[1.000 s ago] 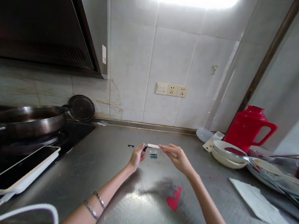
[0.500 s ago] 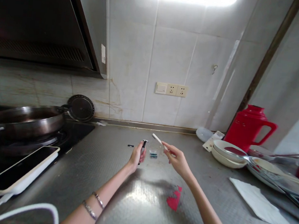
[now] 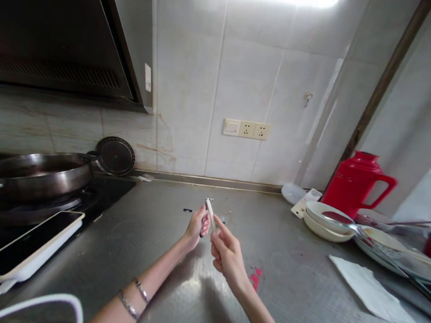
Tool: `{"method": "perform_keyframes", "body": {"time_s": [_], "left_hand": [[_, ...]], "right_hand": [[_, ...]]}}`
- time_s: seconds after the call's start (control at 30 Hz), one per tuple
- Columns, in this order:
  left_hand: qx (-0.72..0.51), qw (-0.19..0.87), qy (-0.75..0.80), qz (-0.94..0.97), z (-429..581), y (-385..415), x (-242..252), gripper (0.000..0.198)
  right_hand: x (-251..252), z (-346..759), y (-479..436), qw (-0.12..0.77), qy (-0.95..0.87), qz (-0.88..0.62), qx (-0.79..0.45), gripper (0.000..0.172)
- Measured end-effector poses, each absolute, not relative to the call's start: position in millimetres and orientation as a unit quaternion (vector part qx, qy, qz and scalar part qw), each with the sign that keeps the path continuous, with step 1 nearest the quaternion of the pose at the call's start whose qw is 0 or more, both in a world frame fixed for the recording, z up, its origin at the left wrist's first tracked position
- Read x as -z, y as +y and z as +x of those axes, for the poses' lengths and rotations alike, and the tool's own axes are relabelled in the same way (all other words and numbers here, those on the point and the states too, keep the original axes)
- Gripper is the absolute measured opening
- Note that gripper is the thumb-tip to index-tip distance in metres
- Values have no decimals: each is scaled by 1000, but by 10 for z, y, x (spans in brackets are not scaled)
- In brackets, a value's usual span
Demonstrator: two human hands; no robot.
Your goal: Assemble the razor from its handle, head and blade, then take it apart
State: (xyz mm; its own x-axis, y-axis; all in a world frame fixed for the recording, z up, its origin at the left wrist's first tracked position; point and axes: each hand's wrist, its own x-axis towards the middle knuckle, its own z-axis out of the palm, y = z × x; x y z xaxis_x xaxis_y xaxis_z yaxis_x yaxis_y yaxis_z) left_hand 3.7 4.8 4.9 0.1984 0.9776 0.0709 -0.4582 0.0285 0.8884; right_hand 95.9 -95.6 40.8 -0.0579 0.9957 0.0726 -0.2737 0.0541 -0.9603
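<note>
My left hand (image 3: 195, 229) is closed around a small dark handle (image 3: 203, 225) held upright over the steel counter (image 3: 172, 280). My right hand (image 3: 226, 252) pinches a thin white strip (image 3: 210, 212) and holds it against the top of the dark handle. The two hands almost touch. A tiny black piece (image 3: 187, 210) lies on the counter just left of my left hand. Two bracelets (image 3: 135, 297) sit on my left wrist.
At the left are a pan (image 3: 31, 170) on the stove, a round lid (image 3: 115, 155) and a phone (image 3: 24, 244) on a white charger with a cable. At the right stand a red jug (image 3: 355, 184), stacked bowls and plates (image 3: 327, 219), and a paper sheet (image 3: 371, 293). A red scrap (image 3: 254, 277) lies near my right forearm.
My right hand swung left with the white strip, bringing it up against the dark handle. My left hand stayed in place, and the small clear packet on the counter is now hidden.
</note>
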Motion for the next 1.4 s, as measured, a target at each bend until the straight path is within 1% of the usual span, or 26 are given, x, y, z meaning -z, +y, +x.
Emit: {"method": "perform_keyframes", "body": {"time_s": [0.1, 0.3, 0.47, 0.67, 0.87, 1.03, 1.1, 1.2, 1.27, 1.3, 1.37, 1.4], "left_hand": [[-539, 652, 299, 442, 58, 22, -52, 48], [-557, 642, 305, 430, 52, 6, -92, 49], [-536, 652, 278, 459, 54, -3, -96, 49], [-542, 652, 264, 460, 41, 6, -98, 48], [-529, 655, 269, 468, 51, -8, -102, 50], [-554, 660, 269, 431, 22, 36, -112, 47], [-553, 674, 275, 406, 7, 57, -123, 45], [-539, 699, 300, 361, -6, 71, -144, 43], [-530, 708, 333, 328, -13, 74, -156, 42], [-525, 710, 349, 313, -15, 75, -162, 42], [-514, 714, 377, 290, -17, 79, -170, 41], [-507, 716, 388, 282, -16, 81, -173, 41]], "right_hand": [[-429, 934, -926, 602, -422, -373, -566, 74], [-277, 866, -942, 593, -401, -356, -601, 73], [-288, 898, -926, 632, -387, -348, -575, 73], [-299, 912, -971, 614, -368, -353, -602, 73], [-427, 899, -958, 635, -343, -341, -602, 77], [-299, 856, -1006, 603, -381, -353, -605, 68], [-263, 902, -943, 615, -429, -363, -554, 63], [-312, 1099, -660, 641, -531, -380, -403, 52], [-389, 1292, -393, 600, -602, -416, -325, 42], [-428, 1390, -261, 565, -630, -446, -292, 38], [-491, 1558, -38, 498, -670, -498, -234, 35], [-511, 1619, 46, 459, -687, -518, -221, 38]]}}
